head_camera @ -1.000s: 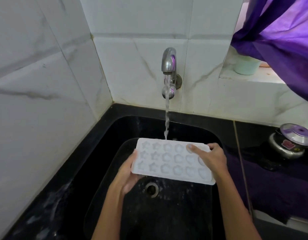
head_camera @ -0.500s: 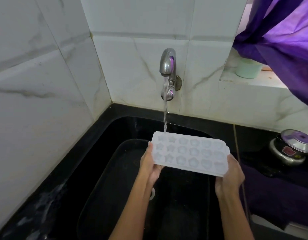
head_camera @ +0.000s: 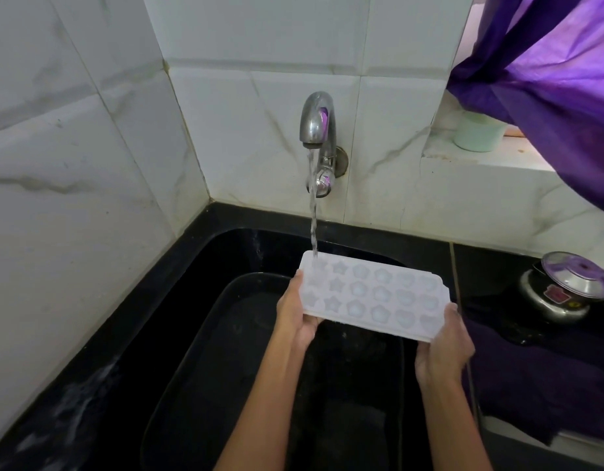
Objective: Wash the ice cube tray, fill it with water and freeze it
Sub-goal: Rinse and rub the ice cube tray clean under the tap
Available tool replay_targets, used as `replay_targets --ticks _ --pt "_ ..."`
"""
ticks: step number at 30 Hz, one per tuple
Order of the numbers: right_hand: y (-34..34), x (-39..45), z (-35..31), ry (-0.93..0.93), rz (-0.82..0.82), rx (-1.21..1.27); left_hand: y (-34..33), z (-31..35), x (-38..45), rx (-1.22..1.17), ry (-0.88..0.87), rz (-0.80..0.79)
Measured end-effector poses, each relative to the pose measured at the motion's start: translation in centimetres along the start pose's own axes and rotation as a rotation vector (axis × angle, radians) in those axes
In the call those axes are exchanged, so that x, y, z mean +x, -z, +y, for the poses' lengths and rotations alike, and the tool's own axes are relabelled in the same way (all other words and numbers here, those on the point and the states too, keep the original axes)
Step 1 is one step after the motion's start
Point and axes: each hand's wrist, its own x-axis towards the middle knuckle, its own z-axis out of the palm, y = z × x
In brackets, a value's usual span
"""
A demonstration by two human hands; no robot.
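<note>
A white ice cube tray [head_camera: 375, 295] with star and flower shaped cells is held level over the black sink [head_camera: 226, 253]. My left hand [head_camera: 295, 311] grips its left end and my right hand [head_camera: 443, 345] grips its near right corner from below. Water runs from the steel tap [head_camera: 317, 124] and lands in the tray's far left corner cell.
A clear plastic tub [head_camera: 198, 334] sits inside the sink under the tray. A steel lidded pot [head_camera: 562, 288] stands on the black counter at right. A pale green cup [head_camera: 479, 132] is on the window ledge beneath a purple curtain [head_camera: 548, 79]. Tiled walls close the left and back.
The tray rose and shifted right toward the tap. My right hand left the tray's top and now holds its right corner from below. The stream still falls on the far left corner.
</note>
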Motion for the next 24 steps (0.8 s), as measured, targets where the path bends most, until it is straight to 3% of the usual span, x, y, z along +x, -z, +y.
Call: replay_targets --ticks 6,13,24 --pt "0.0 -0.6 1.0 0.032 -0.018 -0.098 1.5 -0.3 -1.3 -0.072 -0.038 -0.046" --pt "-0.2 -1.2 2.6 -0.010 -0.046 -0.135 4.2 -0.6 -2.4 -0.157 -0.053 0.071" --pt "-3.4 -2.8 4.4 -0.027 -0.154 -0.137 7.0 1.6 -3.2 -0.315 -0.174 0.107"
